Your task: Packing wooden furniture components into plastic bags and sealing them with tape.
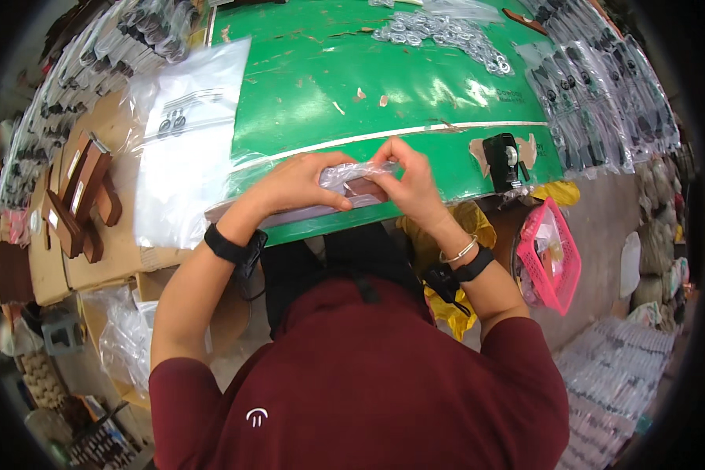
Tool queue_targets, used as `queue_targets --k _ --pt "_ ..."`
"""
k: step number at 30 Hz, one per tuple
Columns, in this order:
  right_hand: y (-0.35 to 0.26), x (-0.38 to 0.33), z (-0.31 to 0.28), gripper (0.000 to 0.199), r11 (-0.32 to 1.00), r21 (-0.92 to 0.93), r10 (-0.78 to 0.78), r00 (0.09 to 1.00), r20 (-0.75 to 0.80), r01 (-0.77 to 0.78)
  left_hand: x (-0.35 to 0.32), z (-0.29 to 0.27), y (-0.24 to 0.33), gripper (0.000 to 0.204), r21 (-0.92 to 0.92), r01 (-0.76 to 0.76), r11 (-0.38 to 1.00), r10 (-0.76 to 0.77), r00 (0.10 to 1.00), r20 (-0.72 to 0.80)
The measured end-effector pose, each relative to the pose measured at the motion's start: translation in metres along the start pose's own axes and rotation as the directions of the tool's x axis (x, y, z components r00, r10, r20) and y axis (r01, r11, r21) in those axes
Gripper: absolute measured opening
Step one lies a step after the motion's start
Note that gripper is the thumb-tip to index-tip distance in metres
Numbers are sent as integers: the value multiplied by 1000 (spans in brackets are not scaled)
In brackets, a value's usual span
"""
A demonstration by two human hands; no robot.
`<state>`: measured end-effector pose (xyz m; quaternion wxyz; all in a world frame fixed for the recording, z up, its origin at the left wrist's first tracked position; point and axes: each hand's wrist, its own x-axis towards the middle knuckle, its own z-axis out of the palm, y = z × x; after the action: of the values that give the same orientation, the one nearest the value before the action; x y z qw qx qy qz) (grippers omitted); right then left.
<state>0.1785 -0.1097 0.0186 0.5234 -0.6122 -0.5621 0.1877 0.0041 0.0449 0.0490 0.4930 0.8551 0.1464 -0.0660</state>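
My left hand and my right hand meet at the near edge of a green table. Together they pinch a small clear plastic bag with a dark brown piece inside it. The left thumb lies along the bag's lower edge, and the right fingers hold its upper right corner. Both wrists carry black bands; the right one also has a thin bracelet.
A stack of clear zip bags lies left on cardboard, beside brown wooden pieces. Small bagged parts sit at the far side, packed bags along the right. A black tape dispenser and pink basket stand right.
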Motion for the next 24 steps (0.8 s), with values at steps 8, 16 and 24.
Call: queue_targets --k 8,16,24 --pt "10 16 6 18 996 -86 -24 999 -38 21 4 38 -7 27 202 -107 973 211 760 -615" --pt "14 16 9 18 994 -87 66 995 -69 -72 10 29 -11 15 -25 -248 968 176 752 -635" --pt "4 12 1 14 992 -62 104 994 -33 -105 5 24 -1 15 -102 -215 971 113 795 -596"
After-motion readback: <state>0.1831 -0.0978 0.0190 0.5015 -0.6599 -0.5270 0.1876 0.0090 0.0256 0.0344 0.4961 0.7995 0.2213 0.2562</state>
